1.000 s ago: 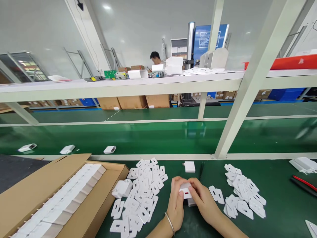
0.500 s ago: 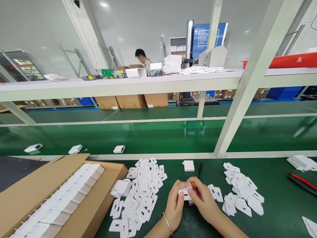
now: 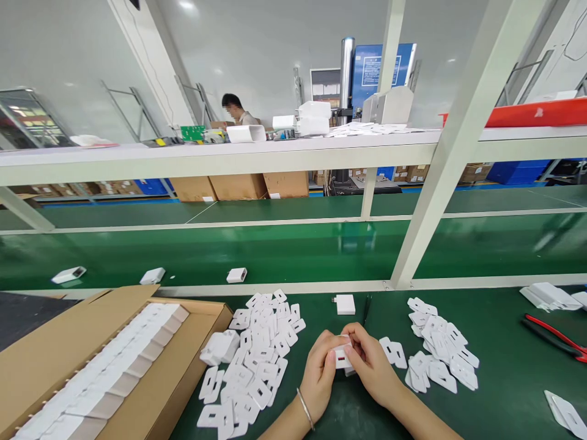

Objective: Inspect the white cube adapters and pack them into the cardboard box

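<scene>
Both my hands meet over the green bench. My left hand (image 3: 321, 370) and my right hand (image 3: 370, 365) are closed around a small white USB charger (image 3: 340, 359), with a dark red slot in the face toward me. My thumbs press on that face; fingers cover much of the rest. Just beyond the hands lies another white charger (image 3: 345, 304) with a plug end pointing left. To the left spreads a heap of flat white slotted cover plates (image 3: 257, 360). A smaller pile of similar plates (image 3: 443, 342) lies to the right.
An open cardboard box (image 3: 192, 342) at the left holds rows of white chargers (image 3: 114, 360). Red-and-black pliers (image 3: 553, 336) lie at the right. White chargers (image 3: 237, 275) sit on the green belt (image 3: 293, 247) behind. A slanted frame post (image 3: 435, 201) stands ahead; a person (image 3: 238, 111) is farther back.
The chargers on the belt have shifted right while the view has moved slightly. My hands stay on the same charger, its slotted face now turned a little more toward me.
</scene>
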Demonstrator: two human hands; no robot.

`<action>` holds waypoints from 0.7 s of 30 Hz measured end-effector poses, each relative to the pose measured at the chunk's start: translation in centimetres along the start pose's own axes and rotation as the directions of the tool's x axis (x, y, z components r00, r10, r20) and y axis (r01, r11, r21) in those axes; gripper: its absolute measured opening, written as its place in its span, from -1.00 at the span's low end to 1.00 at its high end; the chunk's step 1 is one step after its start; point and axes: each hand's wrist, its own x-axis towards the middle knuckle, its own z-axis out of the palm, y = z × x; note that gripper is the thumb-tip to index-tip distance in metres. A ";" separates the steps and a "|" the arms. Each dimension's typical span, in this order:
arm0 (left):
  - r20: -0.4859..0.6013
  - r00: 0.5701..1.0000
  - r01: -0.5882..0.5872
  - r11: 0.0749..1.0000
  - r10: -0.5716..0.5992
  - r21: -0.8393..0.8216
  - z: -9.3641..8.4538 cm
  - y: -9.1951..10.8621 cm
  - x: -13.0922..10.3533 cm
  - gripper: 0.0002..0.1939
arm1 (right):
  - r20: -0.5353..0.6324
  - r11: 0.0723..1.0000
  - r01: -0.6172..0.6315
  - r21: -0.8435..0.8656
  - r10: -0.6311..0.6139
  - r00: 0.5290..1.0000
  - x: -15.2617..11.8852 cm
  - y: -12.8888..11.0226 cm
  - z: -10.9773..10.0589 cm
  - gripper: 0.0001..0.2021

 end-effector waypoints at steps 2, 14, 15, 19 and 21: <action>0.004 1.000 -0.018 1.000 0.018 0.022 0.0 0.0 0.1 -0.55 | 0.027 1.000 -0.008 0.025 0.007 1.000 0.1 0.1 -0.1 -0.69; 0.094 0.994 0.055 0.998 -0.056 0.012 -0.2 0.0 -0.5 -0.58 | 0.053 0.997 -0.058 0.059 0.055 0.997 0.3 0.5 -0.5 -0.65; 0.105 0.994 0.039 0.999 -0.040 0.015 -0.2 0.0 -0.5 -0.59 | 0.055 0.996 -0.061 0.065 0.057 0.997 0.3 0.5 -0.4 -0.66; 0.073 0.997 -0.002 0.999 -0.001 0.037 -0.1 -0.1 -0.3 -0.63 | 0.047 0.995 -0.054 0.087 0.050 0.998 0.3 0.4 -0.4 -0.65; 0.046 0.999 0.009 0.999 -0.011 0.043 -0.1 -0.3 -0.3 -0.63 | 0.057 0.993 -0.030 0.114 0.024 0.998 0.3 0.6 -0.4 -0.63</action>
